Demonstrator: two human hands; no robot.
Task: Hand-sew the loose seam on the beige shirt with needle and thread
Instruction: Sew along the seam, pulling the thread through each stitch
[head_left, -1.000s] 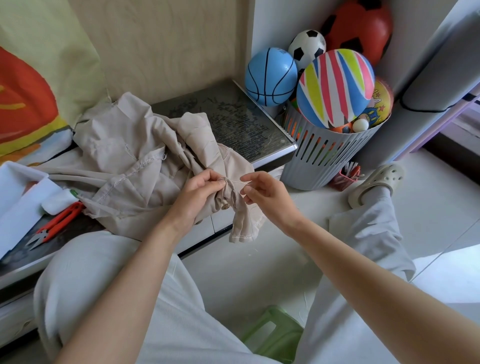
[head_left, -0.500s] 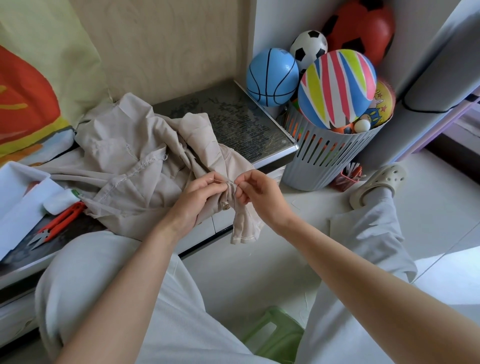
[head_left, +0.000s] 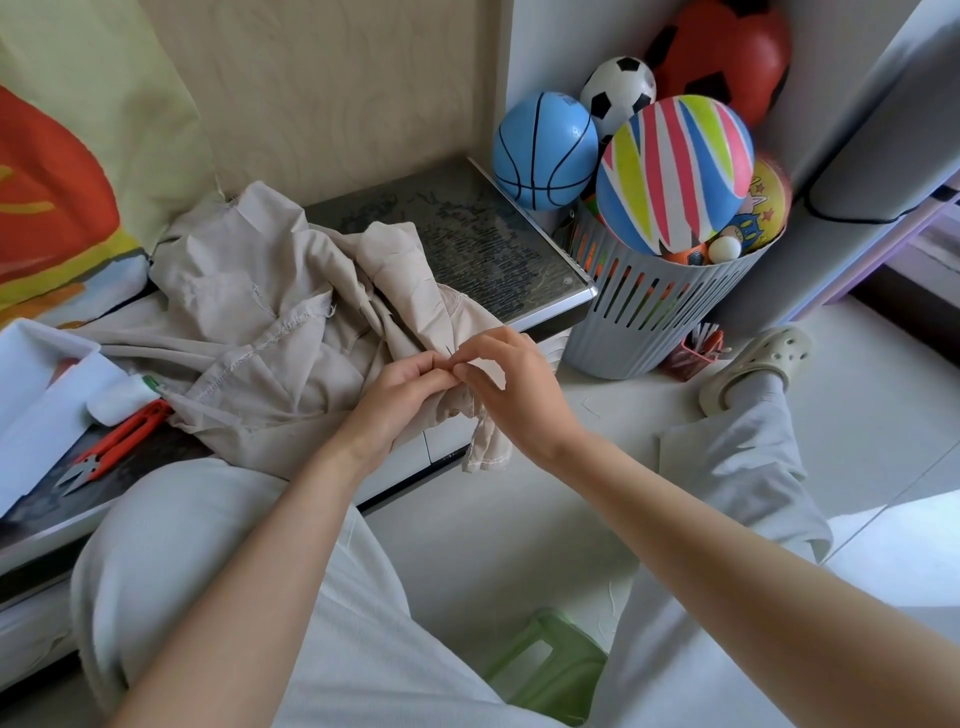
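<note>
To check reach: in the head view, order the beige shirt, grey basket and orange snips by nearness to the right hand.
1. beige shirt, touching the right hand.
2. grey basket, to its right.
3. orange snips, far to its left.

Crumpled beige shirt (head_left: 270, 332), on dark tabletop (head_left: 483, 244), stitched seams showing, hemmed end hanging over the edge

Clad in loose, pale grey trousers (head_left: 218, 545), with grey sock (head_left: 756, 387) and cream perforated clog (head_left: 769, 353); bare at forearms (head_left: 675, 519), left grip (head_left: 397, 387) and right grip (head_left: 519, 389).
</note>
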